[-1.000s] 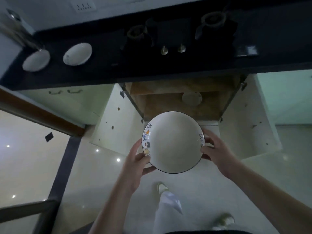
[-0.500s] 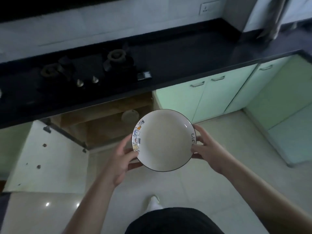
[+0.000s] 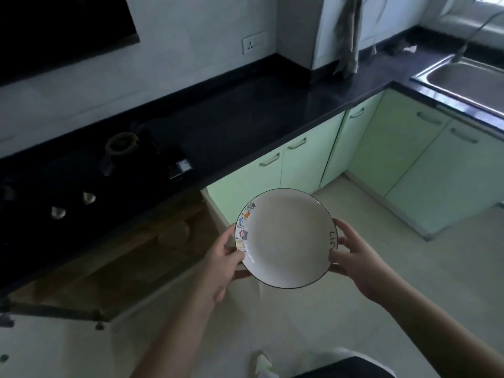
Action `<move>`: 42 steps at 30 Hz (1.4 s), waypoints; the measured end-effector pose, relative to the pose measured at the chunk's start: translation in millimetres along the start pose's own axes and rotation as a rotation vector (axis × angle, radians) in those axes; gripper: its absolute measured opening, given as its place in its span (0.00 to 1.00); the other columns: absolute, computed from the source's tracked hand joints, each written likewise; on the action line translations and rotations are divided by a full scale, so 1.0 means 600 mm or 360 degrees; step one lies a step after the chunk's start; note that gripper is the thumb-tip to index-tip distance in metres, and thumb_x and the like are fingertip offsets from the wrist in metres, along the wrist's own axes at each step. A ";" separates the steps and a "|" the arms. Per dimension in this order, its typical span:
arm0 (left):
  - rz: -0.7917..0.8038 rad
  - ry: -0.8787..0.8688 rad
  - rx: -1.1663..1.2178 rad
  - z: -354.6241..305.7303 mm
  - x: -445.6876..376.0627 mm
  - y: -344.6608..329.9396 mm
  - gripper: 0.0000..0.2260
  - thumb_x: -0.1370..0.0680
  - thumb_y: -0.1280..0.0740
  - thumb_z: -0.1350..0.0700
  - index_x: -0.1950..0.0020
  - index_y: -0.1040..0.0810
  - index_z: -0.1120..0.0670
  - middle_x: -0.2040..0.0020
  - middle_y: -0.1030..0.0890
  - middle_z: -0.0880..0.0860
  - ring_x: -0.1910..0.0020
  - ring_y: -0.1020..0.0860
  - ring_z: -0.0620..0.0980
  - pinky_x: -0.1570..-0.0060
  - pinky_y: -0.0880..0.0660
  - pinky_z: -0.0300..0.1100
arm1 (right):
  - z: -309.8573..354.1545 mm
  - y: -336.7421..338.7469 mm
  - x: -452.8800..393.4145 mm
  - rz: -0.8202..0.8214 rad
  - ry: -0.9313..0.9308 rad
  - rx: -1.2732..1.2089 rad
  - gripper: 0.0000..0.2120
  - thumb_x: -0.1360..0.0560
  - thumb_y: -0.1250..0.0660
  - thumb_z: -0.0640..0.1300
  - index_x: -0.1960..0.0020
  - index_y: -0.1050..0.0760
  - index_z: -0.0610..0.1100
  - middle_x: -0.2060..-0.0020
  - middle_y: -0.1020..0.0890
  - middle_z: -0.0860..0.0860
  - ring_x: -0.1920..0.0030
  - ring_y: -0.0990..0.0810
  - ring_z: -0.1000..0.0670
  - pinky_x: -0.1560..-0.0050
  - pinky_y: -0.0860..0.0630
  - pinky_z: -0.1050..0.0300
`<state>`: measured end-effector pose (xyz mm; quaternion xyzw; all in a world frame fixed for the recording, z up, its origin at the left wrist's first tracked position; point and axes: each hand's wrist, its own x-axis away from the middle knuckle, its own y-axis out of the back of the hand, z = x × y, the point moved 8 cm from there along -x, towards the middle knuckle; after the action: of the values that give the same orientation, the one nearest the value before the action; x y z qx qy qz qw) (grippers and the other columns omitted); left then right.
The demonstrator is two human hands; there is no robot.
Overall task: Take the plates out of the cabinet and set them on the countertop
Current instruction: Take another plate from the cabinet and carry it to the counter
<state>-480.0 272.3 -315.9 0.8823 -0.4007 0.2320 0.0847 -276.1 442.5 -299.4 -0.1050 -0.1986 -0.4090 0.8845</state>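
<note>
Held plate [image 3: 286, 238] level in both hands over floor, just in front of dark bench [image 3: 245, 124]. Left hand [image 3: 218, 266] pinched left rim, thumb on top. Right hand [image 3: 357, 263] clasped right rim likewise. Cabinet [image 3: 131, 249] open below bench.

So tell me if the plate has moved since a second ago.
Yes. The plate went right: it was in front of the open cabinet, now right of it, before the green doors.
</note>
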 end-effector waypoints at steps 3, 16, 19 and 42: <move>0.0065 0.0039 -0.0015 -0.010 -0.043 -0.038 0.27 0.23 0.37 0.69 0.39 0.27 0.36 0.54 0.13 0.51 0.59 0.15 0.47 0.65 0.20 0.41 | 0.012 0.041 -0.019 -0.0068 0.0002 -0.0010 0.32 0.27 0.36 0.27 0.39 0.28 0.62 0.46 0.22 0.42 0.56 0.15 0.45 0.57 0.18 0.52; -0.0019 0.0149 -0.0058 -0.081 -0.238 -0.228 0.26 0.23 0.38 0.68 0.45 0.24 0.35 0.52 0.14 0.47 0.54 0.16 0.50 0.63 0.20 0.44 | 0.082 0.223 -0.244 0.0017 -0.0041 0.0008 0.34 0.26 0.37 0.27 0.26 0.35 0.52 0.43 0.24 0.42 0.55 0.16 0.44 0.55 0.18 0.53; -0.0100 0.0167 -0.0004 -0.106 -0.271 -0.258 0.24 0.23 0.38 0.67 0.41 0.24 0.37 0.50 0.14 0.49 0.56 0.16 0.50 0.63 0.19 0.44 | 0.107 0.251 -0.296 0.0079 -0.0066 0.0037 0.35 0.26 0.37 0.27 0.26 0.36 0.53 0.43 0.25 0.43 0.54 0.17 0.44 0.52 0.18 0.50; -0.0594 0.0131 0.0460 -0.212 -0.560 -0.006 0.24 0.23 0.36 0.68 0.41 0.24 0.37 0.49 0.14 0.48 0.55 0.15 0.48 0.63 0.19 0.47 | 0.258 -0.031 -0.743 0.0474 -0.0053 0.0404 0.26 0.26 0.36 0.29 0.39 0.27 0.57 0.46 0.21 0.48 0.55 0.16 0.52 0.60 0.20 0.61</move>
<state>-712.4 541.6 -364.4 0.9338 -0.1895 0.3031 0.0153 -593.2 788.2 -354.6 -0.0277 -0.2454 -0.2436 0.9379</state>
